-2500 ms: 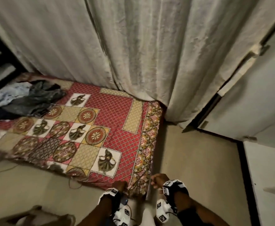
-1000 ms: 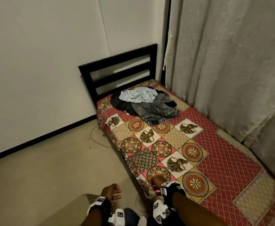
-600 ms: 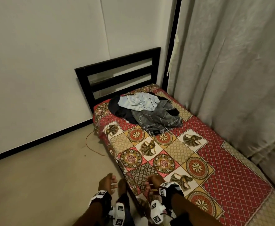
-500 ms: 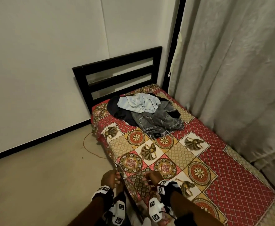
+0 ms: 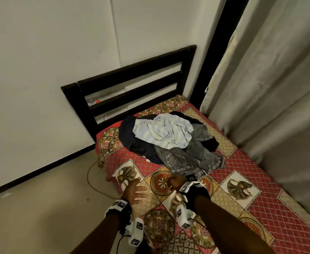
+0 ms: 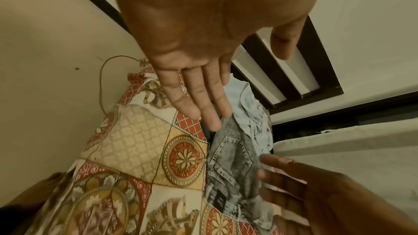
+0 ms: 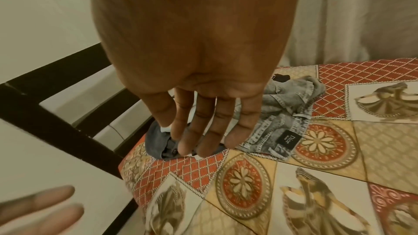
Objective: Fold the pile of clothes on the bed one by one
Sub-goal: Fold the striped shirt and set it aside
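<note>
The pile of clothes (image 5: pixel 170 142) lies at the head end of the bed (image 5: pixel 242 191), and the left hand (image 5: pixel 134 191) and right hand (image 5: pixel 176 182) reach toward it with straight fingers, holding nothing.

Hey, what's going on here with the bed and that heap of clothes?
A person is reaching both hands toward a pile of clothes on the patterned bed. The left hand and the right hand are open and hold nothing. A pale striped shirt lies on top of grey jeans and a dark garment. Nothing is folded yet.
</note>
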